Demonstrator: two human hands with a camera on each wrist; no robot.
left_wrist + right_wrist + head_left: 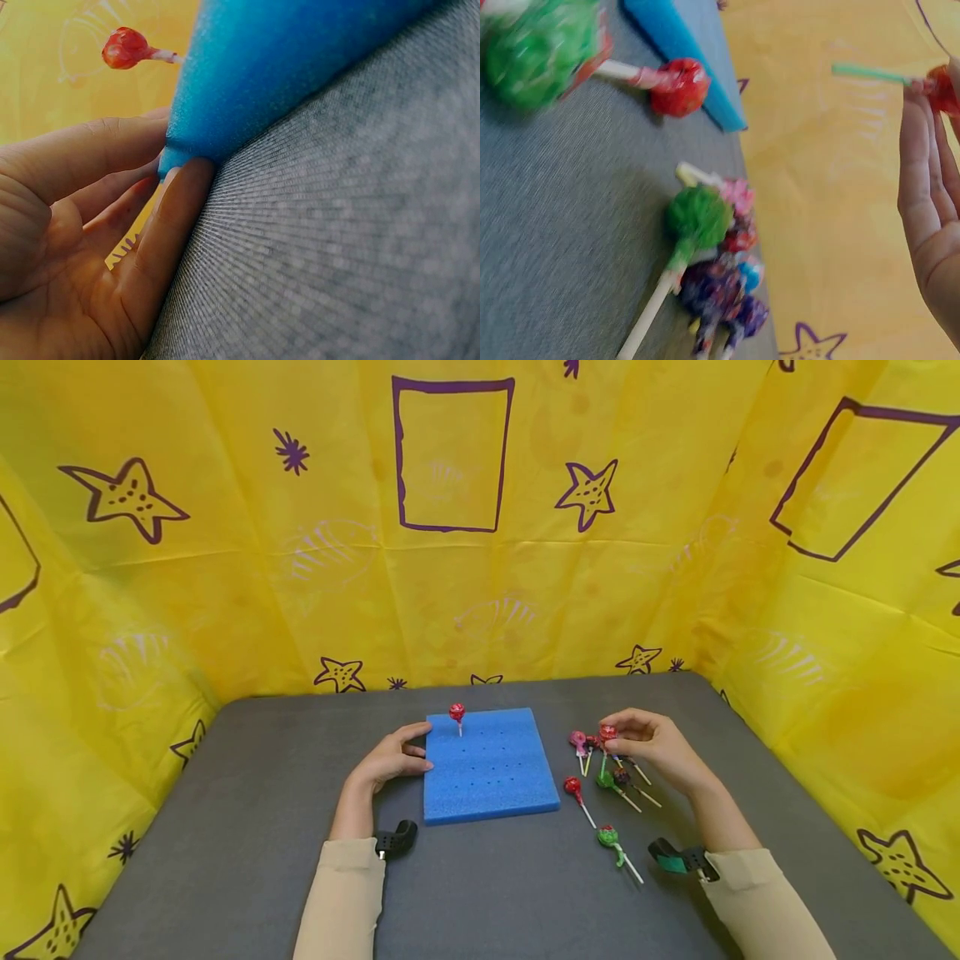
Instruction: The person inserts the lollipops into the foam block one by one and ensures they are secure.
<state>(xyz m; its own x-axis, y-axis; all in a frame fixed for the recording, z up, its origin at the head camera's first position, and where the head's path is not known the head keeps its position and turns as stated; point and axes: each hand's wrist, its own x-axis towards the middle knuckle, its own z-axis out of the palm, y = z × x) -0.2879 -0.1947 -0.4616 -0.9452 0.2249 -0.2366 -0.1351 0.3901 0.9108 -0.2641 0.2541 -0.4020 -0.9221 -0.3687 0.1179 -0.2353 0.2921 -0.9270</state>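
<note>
My left hand [390, 760] rests against the left side of a blue foam block [491, 802], its fingertips touching the edge with fingers fairly straight. A red-wrapped lollipop [457, 712] stands upright in the block's far left part, and rows of small holes mark the top. To the right, my right hand [651, 745] pinches another red lollipop [608, 732] by its head, the light green stick pointing down. That hand is above a cluster of lollipops, among them a pink one [577, 739], a green one [605, 779] and a dark purple one [711, 289].
Between the block and my right wrist lie a red lollipop [573, 786] and a green lollipop [608, 836] on the grey table [480, 893]. A yellow cloth [450, 602] with purple drawings hangs behind and at both sides.
</note>
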